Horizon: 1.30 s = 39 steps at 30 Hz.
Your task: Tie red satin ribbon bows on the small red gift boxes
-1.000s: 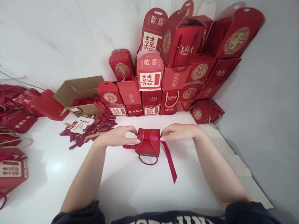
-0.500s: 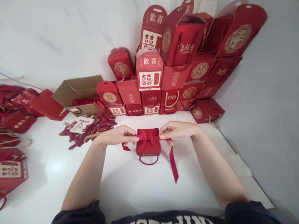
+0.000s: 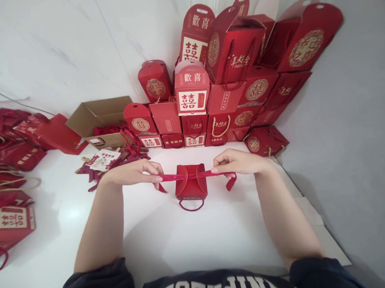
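Note:
A small red gift box (image 3: 191,189) sits on the white table in front of me, its curved flaps folded together on top and a cord handle loop (image 3: 191,205) lying toward me. A dark red ribbon (image 3: 173,177) runs across through the top of the box and is pulled out level on both sides. My left hand (image 3: 139,172) pinches it left of the box, a short tail hanging below the fingers. On the other side my right hand (image 3: 234,162) pinches the ribbon, its loose end (image 3: 231,183) drooping under the hand.
Stacked red gift boxes (image 3: 193,96) stand against the wall. Left of them are an open cardboard carton (image 3: 78,122) with red pieces inside and a pile of ribbons and tags (image 3: 104,160). More red boxes (image 3: 15,217) line the left side. A wall rises on the right.
Both hands have moved outward from the box, drawing the ribbon longer and straighter on each side. The right tail, hanging long before, is now short and curled. The box has stayed in place.

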{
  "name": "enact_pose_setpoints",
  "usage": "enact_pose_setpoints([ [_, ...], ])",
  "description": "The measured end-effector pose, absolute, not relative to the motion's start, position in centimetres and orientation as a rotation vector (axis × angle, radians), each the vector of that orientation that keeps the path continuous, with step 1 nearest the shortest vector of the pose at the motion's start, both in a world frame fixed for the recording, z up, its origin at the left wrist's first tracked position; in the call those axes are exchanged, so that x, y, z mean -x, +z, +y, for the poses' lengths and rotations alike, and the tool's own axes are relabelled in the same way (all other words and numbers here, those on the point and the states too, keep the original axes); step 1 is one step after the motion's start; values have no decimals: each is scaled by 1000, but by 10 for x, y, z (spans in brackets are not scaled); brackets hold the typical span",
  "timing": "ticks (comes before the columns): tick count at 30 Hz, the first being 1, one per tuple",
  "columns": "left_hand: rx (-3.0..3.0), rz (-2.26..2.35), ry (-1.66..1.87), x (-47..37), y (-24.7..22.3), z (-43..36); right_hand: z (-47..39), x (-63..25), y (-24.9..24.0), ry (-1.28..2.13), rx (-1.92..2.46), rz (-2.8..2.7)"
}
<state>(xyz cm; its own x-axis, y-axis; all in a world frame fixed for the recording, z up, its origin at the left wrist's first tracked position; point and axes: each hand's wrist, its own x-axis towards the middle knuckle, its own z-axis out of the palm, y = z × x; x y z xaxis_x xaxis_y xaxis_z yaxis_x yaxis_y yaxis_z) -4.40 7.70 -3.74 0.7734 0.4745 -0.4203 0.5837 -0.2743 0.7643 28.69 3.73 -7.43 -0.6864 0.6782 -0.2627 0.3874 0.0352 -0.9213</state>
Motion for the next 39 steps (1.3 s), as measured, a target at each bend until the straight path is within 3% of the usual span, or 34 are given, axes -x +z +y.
enact_pose_setpoints([
  [10, -1933, 648, 249, 44, -29, 67, 23, -297, -60, 1505, 788, -1610],
  [16, -1810, 321, 705, 43, -33, 59, 22, -285, -61, 1560, 498, -1413],
  [24, -1566, 755, 1206, 8, -2, 25, 14, -266, -49, 1283, 533, -1191],
  [28, -1626, 757, 1248, -20, 12, 13, 12, -245, -35, 1187, 536, -1139],
  [39, -1320, 529, 1384, -56, -10, 14, 7, -204, -30, 1631, 277, -914],
])
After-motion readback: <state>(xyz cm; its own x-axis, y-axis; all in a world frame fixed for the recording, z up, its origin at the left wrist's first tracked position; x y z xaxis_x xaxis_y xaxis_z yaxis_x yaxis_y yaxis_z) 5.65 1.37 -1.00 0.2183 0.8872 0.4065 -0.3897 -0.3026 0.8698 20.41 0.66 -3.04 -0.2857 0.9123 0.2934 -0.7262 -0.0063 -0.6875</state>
